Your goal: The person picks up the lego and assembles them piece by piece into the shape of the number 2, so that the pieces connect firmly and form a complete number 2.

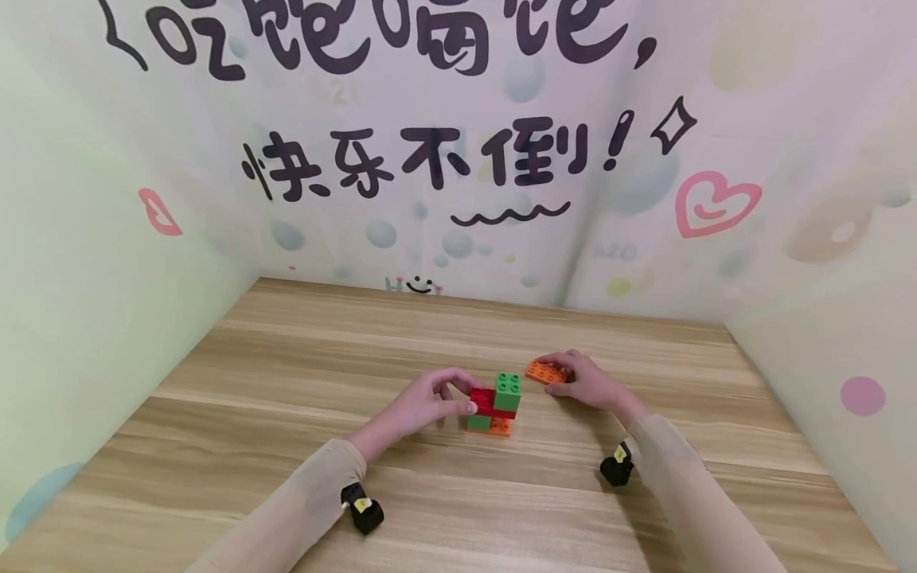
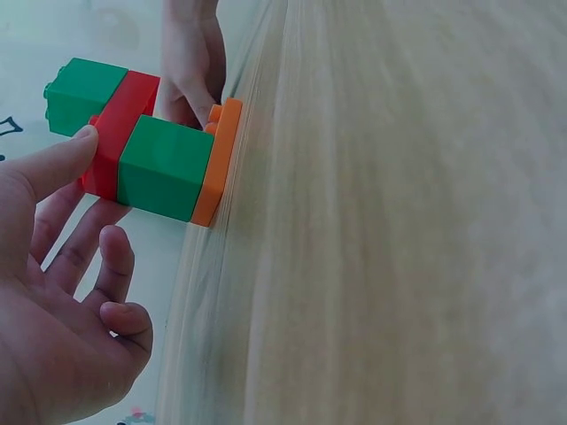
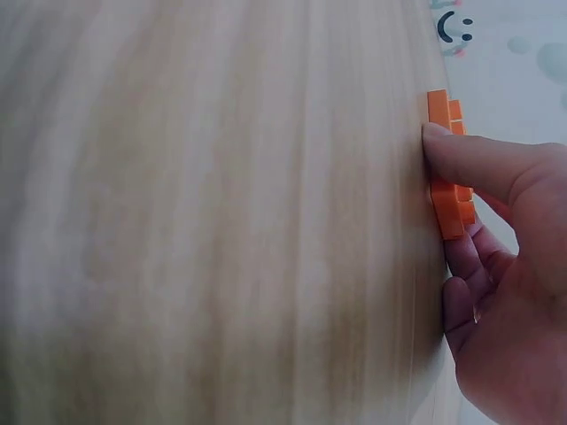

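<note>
A small stack of toy building bricks stands on the wooden table in the head view. Its base is a thin orange brick [image 1: 501, 428] with a lower green brick [image 2: 166, 166] on one side. A thin red brick [image 1: 482, 399] lies across that, topped on the right by another green brick [image 1: 509, 390]. My left hand [image 1: 438, 395] pinches the red brick, thumb in front and fingers behind. To the right and farther back, my right hand [image 1: 587, 382] holds a separate flat orange brick [image 1: 546, 372] by its sides, its thumb on the near edge [image 3: 437, 99].
The wooden table [image 1: 286, 350] meets a printed backdrop [image 1: 358, 215] at the back and on both sides. A small black device [image 1: 364, 509] is strapped at the left wrist, and a similar black device [image 1: 617, 467] at the right.
</note>
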Demonstrator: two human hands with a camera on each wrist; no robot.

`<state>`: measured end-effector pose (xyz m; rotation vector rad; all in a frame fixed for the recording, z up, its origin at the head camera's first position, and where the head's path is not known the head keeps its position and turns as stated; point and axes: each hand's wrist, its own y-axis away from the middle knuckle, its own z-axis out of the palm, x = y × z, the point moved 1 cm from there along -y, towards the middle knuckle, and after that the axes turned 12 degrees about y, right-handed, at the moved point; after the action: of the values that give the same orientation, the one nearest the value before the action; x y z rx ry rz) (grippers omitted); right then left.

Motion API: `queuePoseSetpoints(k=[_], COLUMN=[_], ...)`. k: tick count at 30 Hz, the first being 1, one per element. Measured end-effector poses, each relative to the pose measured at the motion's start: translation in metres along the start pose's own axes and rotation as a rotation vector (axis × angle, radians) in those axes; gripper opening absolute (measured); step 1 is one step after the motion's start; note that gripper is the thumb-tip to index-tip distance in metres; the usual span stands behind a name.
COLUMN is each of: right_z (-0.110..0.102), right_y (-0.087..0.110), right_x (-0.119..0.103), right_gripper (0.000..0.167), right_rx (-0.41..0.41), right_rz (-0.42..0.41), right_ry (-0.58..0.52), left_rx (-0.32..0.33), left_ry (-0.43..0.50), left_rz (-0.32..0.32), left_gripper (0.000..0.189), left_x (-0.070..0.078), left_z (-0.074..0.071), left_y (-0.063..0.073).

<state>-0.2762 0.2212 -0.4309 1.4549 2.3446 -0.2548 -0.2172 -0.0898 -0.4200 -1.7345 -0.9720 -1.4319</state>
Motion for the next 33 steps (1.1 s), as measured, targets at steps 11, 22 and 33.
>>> queuePoseSetpoints(k=[11,22,33], right_z=[0.0008,-0.0012,-0.0047], right_y=[0.0006,0.0014,-0.0014], right_x=[-0.0019,-0.0036,-0.0057], right_gripper=[0.047,0.045,0.042], right_rx=[-0.009,0.018,0.032], right_rz=[0.008,-0.035,-0.034], right_ry=[-0.028,0.024,0.076], left_rx=[0.004,0.008,0.002], left_ry=[-0.002,-0.013,-0.008], left_rz=[-0.001,-0.006,0.008], left_gripper=[0.032,0.032,0.030], left_x=[0.0001,0.0000,0.0034], left_z=[0.0000,0.0008,0.0009], left_y=[0.0013,-0.0002,0.0018])
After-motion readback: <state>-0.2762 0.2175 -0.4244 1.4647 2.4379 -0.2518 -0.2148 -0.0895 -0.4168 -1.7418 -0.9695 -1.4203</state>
